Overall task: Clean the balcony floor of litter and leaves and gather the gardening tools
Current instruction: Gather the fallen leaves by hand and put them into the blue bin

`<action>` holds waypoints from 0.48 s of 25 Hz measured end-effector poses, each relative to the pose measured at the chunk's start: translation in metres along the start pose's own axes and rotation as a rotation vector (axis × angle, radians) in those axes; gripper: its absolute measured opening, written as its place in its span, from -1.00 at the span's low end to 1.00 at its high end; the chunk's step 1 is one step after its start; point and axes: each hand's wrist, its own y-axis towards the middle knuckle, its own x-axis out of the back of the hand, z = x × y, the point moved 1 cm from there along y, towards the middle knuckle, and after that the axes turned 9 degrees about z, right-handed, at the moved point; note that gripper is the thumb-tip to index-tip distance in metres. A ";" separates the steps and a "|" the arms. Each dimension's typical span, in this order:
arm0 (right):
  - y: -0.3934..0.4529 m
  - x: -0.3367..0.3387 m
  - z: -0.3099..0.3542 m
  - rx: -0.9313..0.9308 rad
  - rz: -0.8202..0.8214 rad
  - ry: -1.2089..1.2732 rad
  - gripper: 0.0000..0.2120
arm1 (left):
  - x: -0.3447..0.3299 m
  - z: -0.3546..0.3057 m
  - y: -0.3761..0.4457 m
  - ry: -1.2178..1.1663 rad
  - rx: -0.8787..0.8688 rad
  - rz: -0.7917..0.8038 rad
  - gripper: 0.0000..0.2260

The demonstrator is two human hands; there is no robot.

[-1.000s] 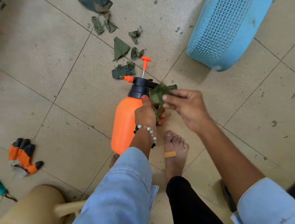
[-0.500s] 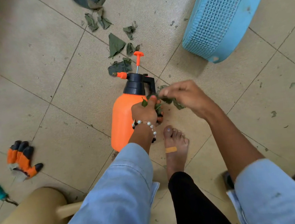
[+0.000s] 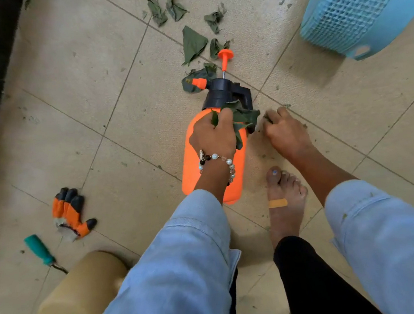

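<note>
My left hand (image 3: 212, 136) grips a bunch of green leaves (image 3: 244, 120) above an orange spray bottle (image 3: 191, 169) that lies on the tiled floor. My right hand (image 3: 284, 132) is down at the floor just right of the bottle, fingertips pinching a small dark leaf scrap (image 3: 267, 118). More torn green leaves (image 3: 193, 43) lie scattered on the tiles beyond the bottle's black pump head (image 3: 224, 93).
An orange and black gardening glove (image 3: 71, 211) and a teal-handled tool (image 3: 39, 249) lie at the left. A tan watering can (image 3: 80, 297) sits at the lower left. A blue plastic basket (image 3: 361, 5) lies at the upper right. My bare foot (image 3: 285, 204) stands below my right hand.
My right hand has left the leaf bunch and dropped to the floor on the right. My left hand keeps the leaves and has shifted over the bottle.
</note>
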 end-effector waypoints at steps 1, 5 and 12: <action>0.004 0.003 -0.005 0.040 -0.042 -0.005 -0.76 | -0.003 0.000 0.000 0.010 -0.015 0.014 -0.63; 0.010 0.030 -0.036 -0.307 -0.315 0.864 -0.84 | -0.010 0.004 -0.005 0.005 -0.025 0.066 -0.60; -0.030 -0.005 -0.035 -0.126 0.019 0.424 -0.35 | -0.017 0.013 -0.018 -0.114 0.017 0.153 -0.78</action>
